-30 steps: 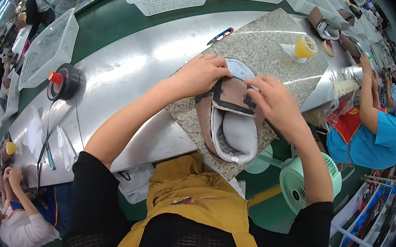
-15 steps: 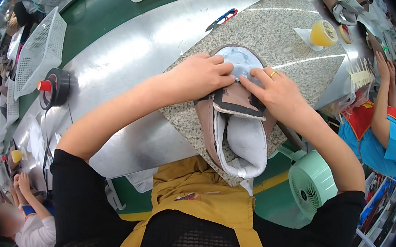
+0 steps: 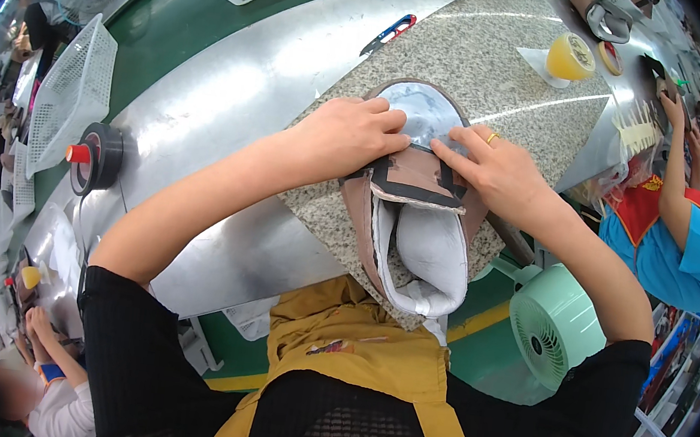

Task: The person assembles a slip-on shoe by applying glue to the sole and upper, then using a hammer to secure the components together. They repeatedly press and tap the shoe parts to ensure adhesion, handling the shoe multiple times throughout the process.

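A brown shoe upper point(image 3: 417, 173) with a white lining lies before me, its toe end pointing away and its ankle opening toward me. A smooth light blue-grey toe piece point(image 3: 428, 109) covers its toe. My left hand point(image 3: 358, 136) is closed at the left side of this piece, thumb and curled fingers pinching its lower edge. On the opposite side my right hand point(image 3: 498, 171), with a ring on one finger, also pinches that edge. The fingertips partly hide the seam below the piece. A granite slab point(image 3: 482, 44) lies under the upper.
A red-and-blue cutter point(image 3: 388, 35) lies beyond the slab's left edge. A cup of yellow glue point(image 3: 570, 57) stands far right. A black tape roll point(image 3: 100, 157) is at left, a green fan point(image 3: 558, 328) below right. A co-worker point(image 3: 664, 228) sits at right.
My hands have moved slightly apart, so more of the toe piece shows between them. The upper has shifted a little left. At right, the co-worker's hands have changed position.
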`<state>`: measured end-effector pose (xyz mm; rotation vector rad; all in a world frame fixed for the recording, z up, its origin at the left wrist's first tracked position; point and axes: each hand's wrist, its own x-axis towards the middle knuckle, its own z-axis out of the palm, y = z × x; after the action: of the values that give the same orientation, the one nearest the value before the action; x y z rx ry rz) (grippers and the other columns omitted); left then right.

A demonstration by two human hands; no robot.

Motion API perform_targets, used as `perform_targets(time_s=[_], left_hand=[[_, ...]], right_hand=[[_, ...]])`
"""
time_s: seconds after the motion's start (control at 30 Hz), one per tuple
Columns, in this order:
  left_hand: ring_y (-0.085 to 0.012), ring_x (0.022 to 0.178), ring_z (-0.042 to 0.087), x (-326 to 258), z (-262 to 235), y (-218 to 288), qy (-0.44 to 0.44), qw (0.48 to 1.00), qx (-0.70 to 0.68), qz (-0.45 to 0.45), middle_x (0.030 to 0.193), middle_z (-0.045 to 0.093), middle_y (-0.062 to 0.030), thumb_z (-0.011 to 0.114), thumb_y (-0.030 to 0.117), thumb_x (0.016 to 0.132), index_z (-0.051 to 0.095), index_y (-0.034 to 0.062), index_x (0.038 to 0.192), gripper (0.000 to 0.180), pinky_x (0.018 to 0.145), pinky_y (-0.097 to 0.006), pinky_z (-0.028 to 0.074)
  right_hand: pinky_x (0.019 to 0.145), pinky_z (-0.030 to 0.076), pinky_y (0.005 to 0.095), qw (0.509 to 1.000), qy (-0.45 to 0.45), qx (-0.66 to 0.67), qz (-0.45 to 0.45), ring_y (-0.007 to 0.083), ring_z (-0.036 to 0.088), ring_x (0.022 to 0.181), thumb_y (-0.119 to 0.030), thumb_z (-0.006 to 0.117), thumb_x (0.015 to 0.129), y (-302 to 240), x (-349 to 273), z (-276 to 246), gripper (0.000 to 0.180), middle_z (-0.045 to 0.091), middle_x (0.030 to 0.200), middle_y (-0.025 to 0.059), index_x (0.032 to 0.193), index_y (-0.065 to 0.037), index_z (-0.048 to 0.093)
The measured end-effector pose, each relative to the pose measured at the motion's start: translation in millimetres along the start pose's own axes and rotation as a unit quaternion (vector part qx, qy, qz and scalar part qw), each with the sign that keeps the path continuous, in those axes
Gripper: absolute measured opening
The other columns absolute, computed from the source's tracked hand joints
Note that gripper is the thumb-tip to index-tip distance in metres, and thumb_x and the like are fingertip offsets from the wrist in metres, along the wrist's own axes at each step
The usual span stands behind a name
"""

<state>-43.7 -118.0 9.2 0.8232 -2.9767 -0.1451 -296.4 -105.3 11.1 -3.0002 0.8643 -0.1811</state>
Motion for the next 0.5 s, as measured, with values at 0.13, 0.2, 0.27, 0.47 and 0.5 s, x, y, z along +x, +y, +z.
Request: perform_targets(time_s=[0.13,0.2,0.27,0.47,0.5], left_hand=[[-0.0192,0.094,0.054,-7.4,1.3,-4.4,0.025,0.999,-0.037,0.006,0.099,0.054,-0.0014,0.056,0.008,0.075,0.059,0.0122,0.107,0.032,0.075,-0.03,0.05],[-0.0193,0.094,0.054,-8.0,4.6,-3.4,0.035,0.998,-0.052,-0.005,0.099,0.054,-0.0013,0.056,0.007,0.075,0.059,0.0121,0.106,0.032,0.075,-0.03,0.05],[-0.0193,0.094,0.054,-7.7,6.3,-2.4,0.046,0.997,-0.061,-0.022,0.098,0.054,-0.0012,0.056,0.007,0.076,0.06,0.0124,0.106,0.032,0.076,-0.031,0.05],[-0.019,0.092,0.054,-2.3,5.2,2.0,0.024,1.0,-0.011,-0.013,0.097,0.054,-0.0003,0.055,0.008,0.076,0.06,0.0153,0.111,0.035,0.077,-0.03,0.049],[-0.0189,0.092,0.054,-1.2,4.1,2.6,0.017,1.0,-0.003,-0.011,0.097,0.054,-0.0002,0.055,0.008,0.077,0.059,0.0157,0.112,0.036,0.077,-0.03,0.049]], right_hand=[[0.067,0.052,0.0313,1.0,-0.018,0.002,0.001,0.0215,0.057,0.091,-0.009,0.058,0.074,4.0,-2.8,-4.5,0.038,0.054,0.104,0.0056,0.112,-0.01,0.057],[0.067,0.053,0.0314,1.0,0.006,0.019,0.003,0.0212,0.058,0.092,-0.008,0.058,0.074,6.3,-8.1,-2.1,0.038,0.055,0.106,0.0058,0.112,-0.011,0.058],[0.068,0.052,0.0319,0.999,0.016,0.031,0.016,0.0222,0.058,0.094,-0.007,0.058,0.074,4.4,-11.1,-0.4,0.039,0.055,0.109,0.0064,0.112,-0.011,0.058],[0.073,0.052,0.0329,0.997,-0.024,0.049,0.05,0.0247,0.059,0.098,-0.001,0.058,0.072,1.3,-23.2,-6.4,0.04,0.055,0.115,0.0071,0.111,-0.012,0.06],[0.073,0.051,0.0332,0.997,-0.026,0.057,0.045,0.0247,0.059,0.098,-0.001,0.058,0.072,2.8,-24.4,-8.2,0.04,0.055,0.115,0.007,0.11,-0.011,0.061]])
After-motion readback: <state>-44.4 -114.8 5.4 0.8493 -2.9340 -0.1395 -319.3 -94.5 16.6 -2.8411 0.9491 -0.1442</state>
